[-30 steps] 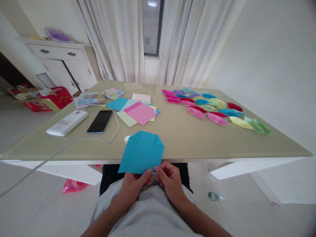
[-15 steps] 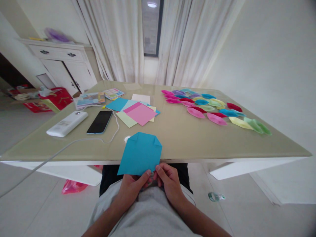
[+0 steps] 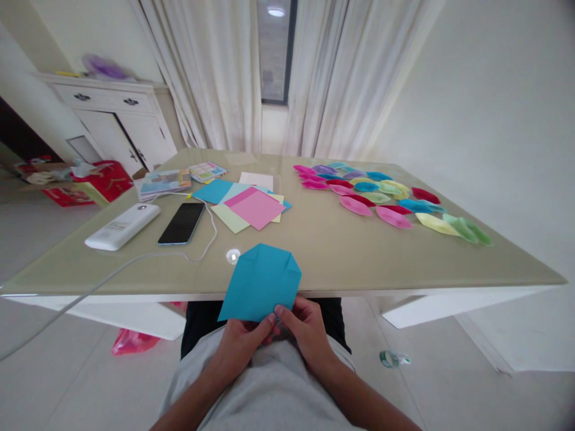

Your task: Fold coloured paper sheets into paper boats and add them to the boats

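A blue sheet of paper point(image 3: 262, 284) with two folded-in far corners is held above my lap, its far part over the table's front edge. My left hand point(image 3: 249, 340) grips its near edge, thumb on top and the other fingers partly hidden underneath. Close beside it, my right hand point(image 3: 302, 322) pinches the near right part of the same sheet, thumb on top. Beyond the sheet, several loose coloured papers, a pink one point(image 3: 256, 208) uppermost, lie overlapping on the table point(image 3: 327, 257).
Several folded paper pieces point(image 3: 393, 216) lie in rows at the right. On the left are a phone point(image 3: 182, 223), a white device point(image 3: 122, 226), a white cable point(image 3: 155, 254) and booklets point(image 3: 164, 182). A round white spot point(image 3: 233, 256) is near the sheet.
The blue sheet has shifted slightly right and turned a little. My right thumb has moved left onto the sheet, closer to my left thumb.
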`<state>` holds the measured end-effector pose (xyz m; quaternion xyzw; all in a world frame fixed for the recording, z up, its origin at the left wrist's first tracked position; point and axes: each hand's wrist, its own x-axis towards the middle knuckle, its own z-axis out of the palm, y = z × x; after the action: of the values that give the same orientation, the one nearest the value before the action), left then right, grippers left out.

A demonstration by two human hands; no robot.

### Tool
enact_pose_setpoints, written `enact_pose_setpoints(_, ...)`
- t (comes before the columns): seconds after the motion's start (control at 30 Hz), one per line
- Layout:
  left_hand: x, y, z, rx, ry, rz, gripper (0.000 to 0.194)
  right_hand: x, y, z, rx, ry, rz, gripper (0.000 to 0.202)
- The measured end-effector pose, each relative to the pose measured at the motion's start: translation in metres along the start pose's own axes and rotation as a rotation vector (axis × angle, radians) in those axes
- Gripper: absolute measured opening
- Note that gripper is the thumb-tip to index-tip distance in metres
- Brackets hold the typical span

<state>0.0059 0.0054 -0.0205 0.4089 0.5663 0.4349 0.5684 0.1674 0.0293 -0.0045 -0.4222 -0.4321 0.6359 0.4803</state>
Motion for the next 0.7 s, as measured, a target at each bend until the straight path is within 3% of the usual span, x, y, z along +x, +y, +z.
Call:
enact_pose_setpoints(0.2,0.0016,0.0035,0.0041,-0.011,-0.087,0.008,0.052,0.0009,0.0030,0.0006,0.032,0.034,-0.003,0.043)
enact_pose_setpoints(0.53,0.0008,0.0045,-0.0005,0.012,-0.109,-0.007,0.052,-0.0050,-0.0038,0.0030,0.037,-0.118,0.028,0.047)
enact_pose_setpoints(0.7,-0.0019,0.0087,-0.0028,0.029,-0.145,-0.037,0.052,-0.0015,0.0021,-0.0031,-0.062,0.106,-0.043,0.055)
